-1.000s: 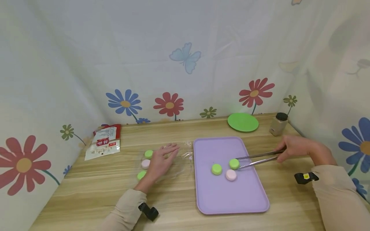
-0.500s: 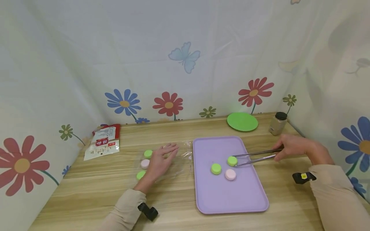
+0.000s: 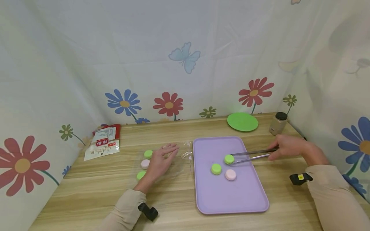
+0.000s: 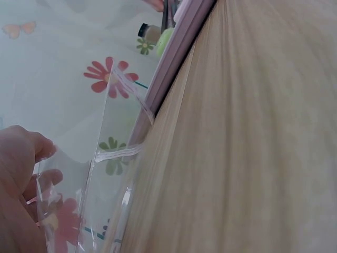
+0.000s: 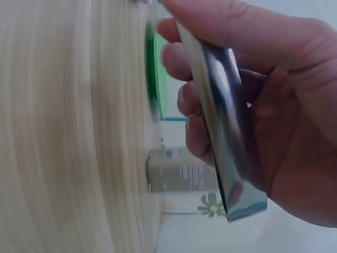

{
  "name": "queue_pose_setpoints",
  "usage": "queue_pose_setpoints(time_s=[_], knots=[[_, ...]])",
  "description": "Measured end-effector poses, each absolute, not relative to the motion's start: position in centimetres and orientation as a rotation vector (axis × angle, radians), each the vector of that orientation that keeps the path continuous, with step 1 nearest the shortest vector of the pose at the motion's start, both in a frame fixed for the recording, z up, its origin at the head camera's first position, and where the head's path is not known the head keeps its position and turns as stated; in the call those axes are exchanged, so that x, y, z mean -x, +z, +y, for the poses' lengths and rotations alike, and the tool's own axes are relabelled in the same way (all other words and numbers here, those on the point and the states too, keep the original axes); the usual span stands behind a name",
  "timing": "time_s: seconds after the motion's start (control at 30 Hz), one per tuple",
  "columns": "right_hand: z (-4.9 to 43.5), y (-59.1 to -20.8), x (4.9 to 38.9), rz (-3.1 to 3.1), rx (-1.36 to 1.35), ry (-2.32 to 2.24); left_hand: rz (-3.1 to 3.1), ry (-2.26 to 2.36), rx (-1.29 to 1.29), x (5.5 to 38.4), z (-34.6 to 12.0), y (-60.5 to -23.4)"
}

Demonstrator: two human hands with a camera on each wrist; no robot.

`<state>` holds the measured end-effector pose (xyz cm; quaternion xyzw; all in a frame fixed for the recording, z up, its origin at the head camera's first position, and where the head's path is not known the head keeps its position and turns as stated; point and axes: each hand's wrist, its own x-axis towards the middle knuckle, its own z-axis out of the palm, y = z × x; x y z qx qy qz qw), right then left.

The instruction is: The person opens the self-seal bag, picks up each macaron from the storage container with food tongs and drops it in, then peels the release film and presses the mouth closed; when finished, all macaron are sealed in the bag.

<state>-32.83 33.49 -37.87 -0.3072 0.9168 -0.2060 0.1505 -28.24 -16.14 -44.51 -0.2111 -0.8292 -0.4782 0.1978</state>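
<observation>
Bench (image 3: 86, 195), wood-grained, spreads beneath everything. Right of centre lies my lilac tray (image 3: 231, 200); to its left, near its edge, the clear plastic bag (image 3: 182, 157). Metal tongs (image 3: 255, 158) reach over the tray from the right. My right hand (image 3: 284, 147) grips them by thumb and fingers; my left (image 3: 159, 163) lies on the bag, fingers loosely extended. The tongs' tips flank a green macaron (image 3: 229, 159); whether it's lifted, I can't tell. Just nearer sit another green macaron (image 3: 216, 169) and a pink macaron (image 3: 230, 175). Three more macarons (image 3: 145, 164) appear inside the bag's left end, so I judge the transfer about half done.
</observation>
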Motion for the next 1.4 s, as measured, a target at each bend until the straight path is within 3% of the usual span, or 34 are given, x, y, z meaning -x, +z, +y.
queue_pose_setpoints(time_s=[0.3, 0.7, 1.4], knots=[[29.9, -37.9, 32.6, 2.677, 1.071, -0.625, -2.328, -1.337, 0.575, 28.1, -16.2, -44.6], [21.6, -37.0, 32.0, 2.690, 1.305, -0.519, -2.324, -1.323, 0.584, 28.1, -16.4, -44.6], [9.1, -37.3, 32.6, 2.688, 1.363, -0.435, -2.386, -1.318, 0.564, 28.4, -16.0, -44.5]])
